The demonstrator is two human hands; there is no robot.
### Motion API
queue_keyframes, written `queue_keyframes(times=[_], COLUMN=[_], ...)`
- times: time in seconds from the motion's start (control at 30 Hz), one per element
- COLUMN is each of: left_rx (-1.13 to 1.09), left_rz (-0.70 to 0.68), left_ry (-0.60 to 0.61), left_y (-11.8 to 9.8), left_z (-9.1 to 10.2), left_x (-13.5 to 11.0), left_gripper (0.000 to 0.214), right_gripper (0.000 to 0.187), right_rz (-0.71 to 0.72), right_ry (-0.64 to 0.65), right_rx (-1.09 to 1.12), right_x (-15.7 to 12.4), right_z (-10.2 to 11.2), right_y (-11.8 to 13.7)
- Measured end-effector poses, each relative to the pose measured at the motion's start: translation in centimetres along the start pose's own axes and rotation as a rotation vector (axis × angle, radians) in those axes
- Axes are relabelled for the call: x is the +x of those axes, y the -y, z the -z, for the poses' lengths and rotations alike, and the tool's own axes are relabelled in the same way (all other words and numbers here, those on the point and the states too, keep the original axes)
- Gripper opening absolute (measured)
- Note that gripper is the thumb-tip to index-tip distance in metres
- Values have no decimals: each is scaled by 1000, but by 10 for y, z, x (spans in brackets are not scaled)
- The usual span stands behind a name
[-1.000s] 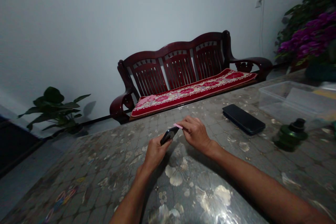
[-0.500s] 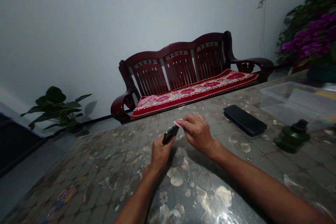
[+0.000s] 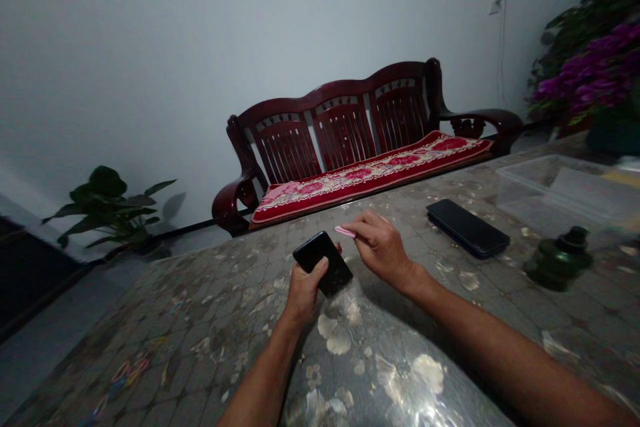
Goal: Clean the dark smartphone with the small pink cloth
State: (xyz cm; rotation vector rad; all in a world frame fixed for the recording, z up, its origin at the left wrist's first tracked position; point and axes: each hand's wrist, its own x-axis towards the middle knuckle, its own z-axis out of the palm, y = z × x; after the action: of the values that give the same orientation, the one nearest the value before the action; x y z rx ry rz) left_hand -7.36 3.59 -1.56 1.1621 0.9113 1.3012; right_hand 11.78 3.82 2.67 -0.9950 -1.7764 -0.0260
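A black smartphone [image 3: 327, 260] is gripped in my left hand [image 3: 303, 292], its dark glossy face turned up towards me and my thumb lying across it. My right hand [image 3: 383, 250] pinches a small folded pink cloth [image 3: 345, 231] between thumb and fingertips. The cloth hovers just beyond the phone's upper right edge, apart from it. Both hands are above a table [image 3: 240, 333] with a grey flower-patterned cover.
Right of my hands lie a dark phone-shaped slab [image 3: 467, 228], a green bottle [image 3: 557, 260] with a black cap and a clear plastic box [image 3: 530, 190]. Colourful bands [image 3: 127, 373] lie at lower left. Behind stands a wooden bench [image 3: 345, 120].
My left hand has turned the phone from edge-on to face-up. My right hand has drawn the pink cloth off the phone's edge; a gap now shows between them.
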Motion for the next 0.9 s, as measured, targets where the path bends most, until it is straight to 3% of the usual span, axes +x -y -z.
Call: queue_keyframes(times=[0.17,0.3,0.43,0.6,0.8,0.9], left_rx=[-441,-575,-578,-455,-458,-615], left_rz=[169,235,185,69,-91,-81], left_ry=[72,164,174,159,49,47], left_y=[-7,-13,-21,-25,-13,-11], left_z=[-2,-2,-11,-23,-26,-23], left_x=[5,8,13,24,30,29], left_gripper=[47,51,56,70,65,55], right_gripper=[29,27,25,22,24,25], right_rz=[-58,-81,-88,-55,-42,-48], right_ry=[-49,-92,-105,30,232,275], right_rx=[134,182,211,167,48,53], right_x=[3,6,12,15,6,4], right_z=[2,6,15,27,18,12], right_y=[6,9,12,16,13,10])
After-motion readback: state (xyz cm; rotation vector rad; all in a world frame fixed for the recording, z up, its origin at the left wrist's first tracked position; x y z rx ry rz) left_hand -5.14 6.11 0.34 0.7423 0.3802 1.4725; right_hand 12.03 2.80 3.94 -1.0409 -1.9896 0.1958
